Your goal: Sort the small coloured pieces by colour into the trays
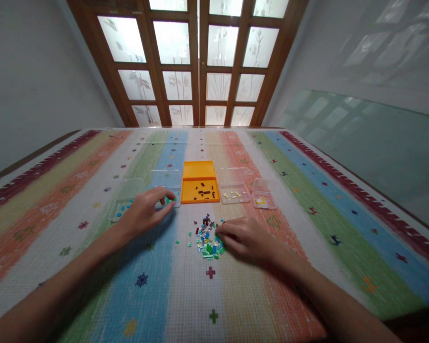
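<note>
My left hand [146, 208] is over a small clear box [179, 199] with green bricks [168, 196] in it. Its thumb and forefinger curve toward each other with a gap between the tips, and the green pieces show there. A loose pile of tiny building bricks [209, 242], green, blue, brown and pale, lies on the cloth in front of me. At the pile's right edge rests my right hand [248, 239], its fingers bent and pressed together. Whatever its fingertips pinch is hidden.
An orange box [182, 191] with its lid up holds brown bricks [204, 192]. To its right are clear boxes with cream bricks [235, 194] and yellow bricks [260, 201]. Far left, another clear box [111, 215] holds blue bricks [119, 214]. A striped cloth [186, 305] covers the table.
</note>
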